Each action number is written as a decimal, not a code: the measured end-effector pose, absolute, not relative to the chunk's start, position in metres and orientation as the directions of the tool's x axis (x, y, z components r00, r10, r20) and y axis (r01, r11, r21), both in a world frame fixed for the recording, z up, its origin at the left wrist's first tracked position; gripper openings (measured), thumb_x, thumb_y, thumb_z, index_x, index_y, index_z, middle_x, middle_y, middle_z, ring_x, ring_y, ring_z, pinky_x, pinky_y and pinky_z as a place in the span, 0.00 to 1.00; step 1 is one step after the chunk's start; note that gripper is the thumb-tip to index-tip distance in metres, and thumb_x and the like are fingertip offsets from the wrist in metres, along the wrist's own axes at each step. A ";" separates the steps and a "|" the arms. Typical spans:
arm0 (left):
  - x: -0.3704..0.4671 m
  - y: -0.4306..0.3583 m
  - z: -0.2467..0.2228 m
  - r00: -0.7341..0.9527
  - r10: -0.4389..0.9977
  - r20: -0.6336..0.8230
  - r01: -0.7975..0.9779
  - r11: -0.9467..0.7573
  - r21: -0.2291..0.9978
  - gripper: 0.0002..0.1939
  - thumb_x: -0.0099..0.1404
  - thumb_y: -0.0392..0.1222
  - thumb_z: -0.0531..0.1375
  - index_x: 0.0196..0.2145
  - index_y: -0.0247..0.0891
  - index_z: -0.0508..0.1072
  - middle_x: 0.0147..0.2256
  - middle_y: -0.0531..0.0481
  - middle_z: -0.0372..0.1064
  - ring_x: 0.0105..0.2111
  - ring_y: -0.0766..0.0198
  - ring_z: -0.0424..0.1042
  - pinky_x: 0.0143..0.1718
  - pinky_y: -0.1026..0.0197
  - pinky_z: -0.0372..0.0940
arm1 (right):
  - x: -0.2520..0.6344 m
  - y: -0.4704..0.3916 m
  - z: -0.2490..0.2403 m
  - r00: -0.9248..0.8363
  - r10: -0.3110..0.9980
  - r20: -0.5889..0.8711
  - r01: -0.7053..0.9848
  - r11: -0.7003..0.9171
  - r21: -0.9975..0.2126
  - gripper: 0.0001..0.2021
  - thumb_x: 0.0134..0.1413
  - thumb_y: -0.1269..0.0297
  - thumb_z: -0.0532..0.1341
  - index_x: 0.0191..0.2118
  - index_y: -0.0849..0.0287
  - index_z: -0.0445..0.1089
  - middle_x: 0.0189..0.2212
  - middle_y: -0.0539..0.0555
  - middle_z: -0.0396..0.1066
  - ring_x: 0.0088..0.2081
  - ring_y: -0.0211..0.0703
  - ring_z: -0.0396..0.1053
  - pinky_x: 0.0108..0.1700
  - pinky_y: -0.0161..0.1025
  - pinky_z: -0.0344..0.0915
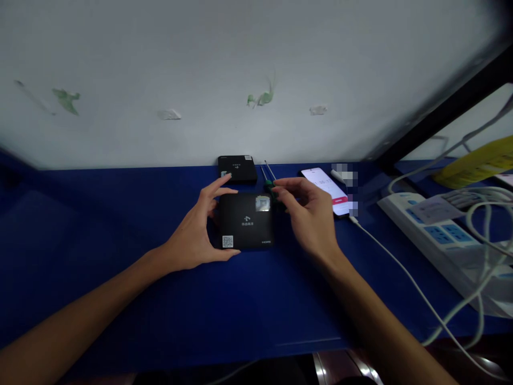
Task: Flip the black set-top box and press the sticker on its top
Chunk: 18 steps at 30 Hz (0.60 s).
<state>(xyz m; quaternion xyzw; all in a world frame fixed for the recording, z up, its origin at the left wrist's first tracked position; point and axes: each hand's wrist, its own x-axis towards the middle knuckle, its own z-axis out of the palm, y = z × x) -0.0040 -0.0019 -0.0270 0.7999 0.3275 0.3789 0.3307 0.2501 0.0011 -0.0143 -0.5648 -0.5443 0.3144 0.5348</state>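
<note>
— Cupping the near black box (245,221), is that what the left hand (196,235) is doing?

— Yes. The fingers of the left hand are being spread and curved along the box's left edge, with the thumb being laid at the near corner by the small square code label; it looks as if the box is being steadied flat on the blue table (120,224).

— And the right hand (310,214)?

— Its fingertips are being drawn together just past the box's far right corner, over the green handle of a screwdriver (268,179). Whether the handle is actually being pinched cannot be told; the tips are being blurred by the dim light.

— How are the arms being held?

— Both forearms are being stretched forward from the near edge, converging on the box, wrists being kept low over the table.

— What is lying about it?

— A second black box (237,168) is being kept back by the wall. A lit phone (328,190) is being charged just right of the right hand through a white cable (401,267), and a power strip (433,230) is lying further right.
</note>
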 end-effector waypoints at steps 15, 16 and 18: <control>-0.009 -0.001 -0.020 0.299 0.869 0.394 0.140 -0.449 0.883 0.48 0.62 0.57 0.74 0.73 0.46 0.62 0.53 0.43 0.72 0.50 0.47 0.76 0.54 0.44 0.74 | 0.241 -0.014 -0.003 -0.287 0.939 0.192 0.066 0.219 -0.973 0.23 0.70 0.68 0.59 0.65 0.45 0.76 0.54 0.54 0.78 0.41 0.49 0.74 0.44 0.49 0.73; -0.010 0.000 -0.021 0.267 0.888 0.375 0.124 -0.418 0.900 0.44 0.64 0.60 0.72 0.71 0.46 0.65 0.51 0.44 0.73 0.49 0.49 0.76 0.51 0.46 0.74 | 0.240 -0.015 -0.002 -0.322 0.926 0.198 0.065 0.230 -0.971 0.23 0.71 0.66 0.61 0.67 0.43 0.74 0.56 0.54 0.77 0.41 0.49 0.73 0.43 0.49 0.73; -0.012 0.001 -0.022 0.231 0.912 0.339 0.093 -0.367 0.925 0.38 0.67 0.65 0.69 0.67 0.45 0.71 0.49 0.45 0.74 0.46 0.50 0.75 0.47 0.48 0.73 | 0.239 -0.018 -0.002 -0.344 0.910 0.233 0.116 0.287 -0.951 0.22 0.72 0.62 0.64 0.67 0.39 0.73 0.61 0.54 0.74 0.47 0.52 0.73 0.47 0.51 0.74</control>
